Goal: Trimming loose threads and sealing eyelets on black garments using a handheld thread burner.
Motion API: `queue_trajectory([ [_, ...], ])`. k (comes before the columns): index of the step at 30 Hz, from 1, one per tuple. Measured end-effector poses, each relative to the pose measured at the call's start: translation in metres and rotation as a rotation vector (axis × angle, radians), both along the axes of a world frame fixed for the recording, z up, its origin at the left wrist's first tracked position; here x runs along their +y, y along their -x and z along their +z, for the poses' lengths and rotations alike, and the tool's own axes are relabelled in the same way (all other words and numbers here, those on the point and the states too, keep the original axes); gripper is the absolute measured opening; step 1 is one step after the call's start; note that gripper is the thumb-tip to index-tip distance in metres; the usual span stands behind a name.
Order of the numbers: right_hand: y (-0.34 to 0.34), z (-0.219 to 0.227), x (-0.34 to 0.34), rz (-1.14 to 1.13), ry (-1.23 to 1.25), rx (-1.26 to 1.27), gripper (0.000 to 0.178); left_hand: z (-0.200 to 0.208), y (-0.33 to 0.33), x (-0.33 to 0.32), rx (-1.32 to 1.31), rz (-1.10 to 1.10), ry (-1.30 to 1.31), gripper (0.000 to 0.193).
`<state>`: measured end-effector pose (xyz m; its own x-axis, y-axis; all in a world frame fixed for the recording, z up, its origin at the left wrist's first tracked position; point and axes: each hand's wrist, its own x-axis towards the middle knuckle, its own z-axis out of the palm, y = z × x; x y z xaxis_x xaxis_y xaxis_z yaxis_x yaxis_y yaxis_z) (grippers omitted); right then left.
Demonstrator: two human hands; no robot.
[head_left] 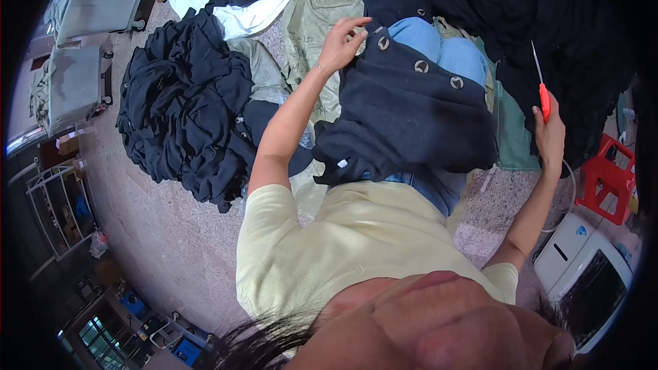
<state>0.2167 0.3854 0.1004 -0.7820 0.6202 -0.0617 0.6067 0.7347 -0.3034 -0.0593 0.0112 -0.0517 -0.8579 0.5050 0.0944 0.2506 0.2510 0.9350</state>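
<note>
Across my lap, over blue jeans (418, 38), lies a dark knitted garment (418, 113). Large round buttons (421, 66) line its far edge, and a small white tag (343, 163) shows near its lower left. My left hand (343, 44) is at the garment's upper left edge, fingers apart and curved; whether the fingertips touch the cloth I cannot tell. Off to the right, my right hand (550, 130) grips a red-handled tool (545, 101) with a thin pointed metal blade, aimed away from me. The tool is apart from the garment on my lap.
A heap of dark garments (185, 103) sits on the floor at left. More dark cloth (548, 7) spreads at far right. White sheeting (281, 0) and olive sheeting (322, 14) lie ahead. A red stool (606, 178) and a white machine (582, 260) stand at right.
</note>
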Motion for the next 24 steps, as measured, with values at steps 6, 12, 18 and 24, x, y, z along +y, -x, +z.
queue_trajectory([
  [6,0.032,0.050,-0.098,0.356,0.177,0.135,0.058,-0.001,0.035,0.011,-0.274,-0.500,0.030,0.027],
  [12,0.052,0.038,-0.132,0.557,0.119,0.147,0.046,-0.022,0.037,0.019,-0.613,-0.343,-0.064,0.017],
  [18,0.076,0.025,-0.157,0.578,0.033,0.149,0.029,-0.010,0.028,0.004,-0.307,-0.125,-0.151,0.020],
  [24,0.090,0.014,-0.164,0.604,0.001,0.133,0.036,0.009,0.022,-0.009,-0.209,-0.122,-0.166,0.025],
])
